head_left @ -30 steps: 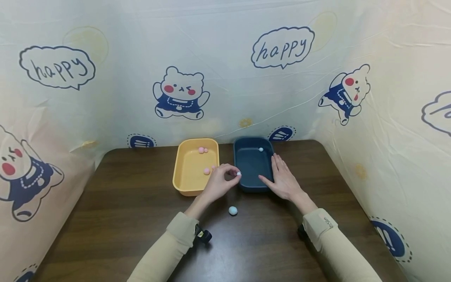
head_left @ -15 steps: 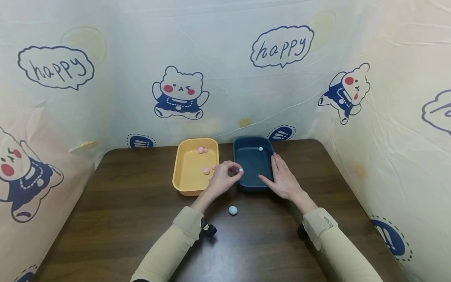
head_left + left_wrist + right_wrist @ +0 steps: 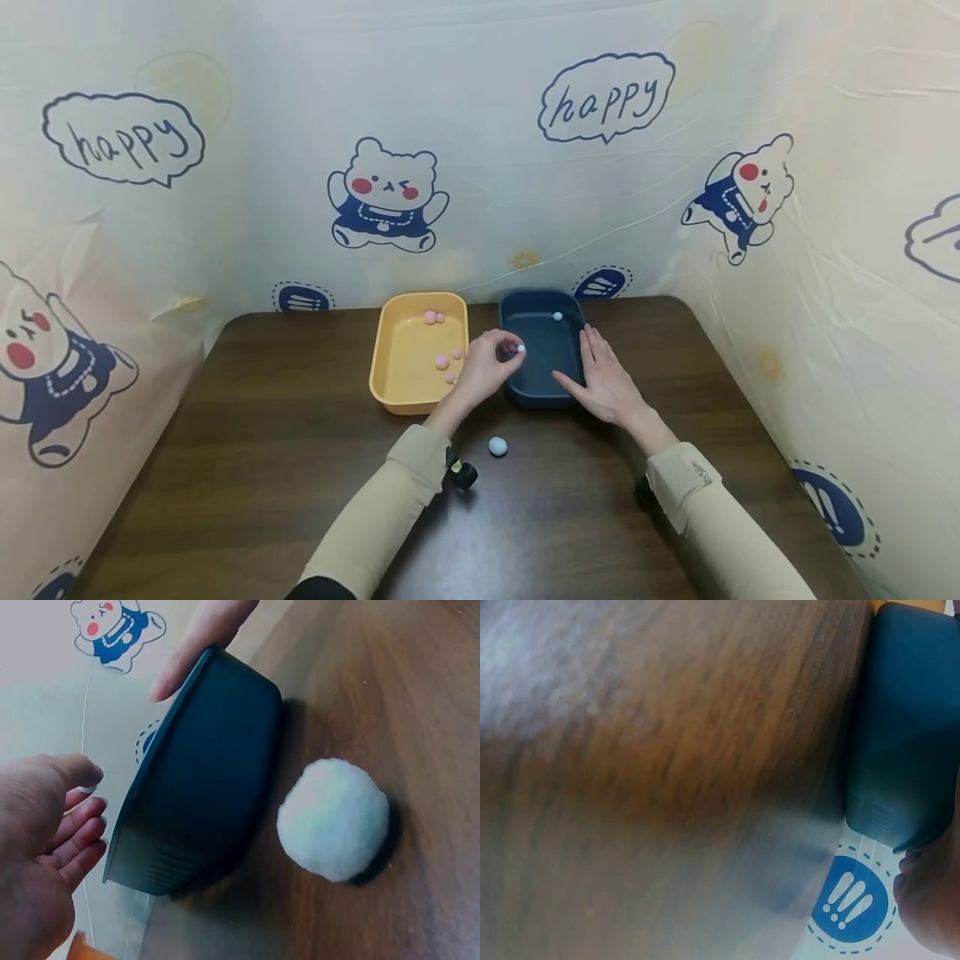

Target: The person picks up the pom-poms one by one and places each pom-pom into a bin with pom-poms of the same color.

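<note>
My left hand (image 3: 483, 368) pinches a small pale pom-pom (image 3: 521, 348) between thumb and index finger, over the left rim of the dark blue tray (image 3: 542, 367). The other fingers are curled loosely, as the left wrist view shows. My right hand (image 3: 609, 390) rests against the tray's right side, fingers straight and thumb spread over the near rim. One small pale blue pom-pom (image 3: 557, 317) lies at the back inside that tray. A bigger pale blue pom-pom (image 3: 334, 820) sits on the table in front of it. Only part of my right hand shows in the right wrist view.
A yellow tray (image 3: 408, 362) stands left of the blue one, with several pink pom-poms (image 3: 442, 362) inside; my left hand hides part of its right side. The brown wooden table (image 3: 262, 467) ends at a printed cloth (image 3: 480, 167) at the back and sides.
My left hand has moved right and a little farther forward with the small pom-pom, from beside the blue tray to over its rim. The right hand stays in place.
</note>
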Tool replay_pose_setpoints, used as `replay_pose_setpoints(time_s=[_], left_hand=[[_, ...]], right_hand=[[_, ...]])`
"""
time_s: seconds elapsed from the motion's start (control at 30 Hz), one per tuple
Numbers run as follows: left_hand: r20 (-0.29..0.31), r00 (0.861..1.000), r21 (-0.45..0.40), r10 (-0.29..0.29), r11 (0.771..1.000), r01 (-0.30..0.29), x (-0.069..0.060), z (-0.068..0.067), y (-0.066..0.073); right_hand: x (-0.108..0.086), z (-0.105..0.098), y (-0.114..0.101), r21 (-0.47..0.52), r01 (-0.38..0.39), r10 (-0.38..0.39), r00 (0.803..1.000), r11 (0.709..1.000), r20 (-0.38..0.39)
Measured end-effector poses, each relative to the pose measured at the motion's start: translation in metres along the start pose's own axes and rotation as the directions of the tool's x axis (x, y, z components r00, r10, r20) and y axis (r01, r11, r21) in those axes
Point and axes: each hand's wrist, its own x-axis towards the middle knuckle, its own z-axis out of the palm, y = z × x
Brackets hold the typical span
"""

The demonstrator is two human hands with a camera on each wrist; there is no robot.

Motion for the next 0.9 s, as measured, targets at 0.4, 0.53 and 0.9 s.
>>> replay_pose_setpoints(time_s=[0.4,0.53,0.9], left_hand=[[0.045,0.995,0.037,-0.083,0.996,0.082,0.014,0.002,0.025],[0.06,0.995,0.033,-0.083,0.996,0.082,0.016,0.004,0.028],[0.079,0.993,0.035,-0.084,0.996,0.082,0.018,0.007,0.025]], right_hand=[[0.0,0.0,0.0,0.007,0.004,-0.004,1.0,1.0,-0.003],[0.001,0.001,0.001,0.007,0.0,0.0,1.0,1.0,-0.005],[0.001,0.001,0.001,0.003,0.004,-0.003,1.0,1.0,-0.01]])
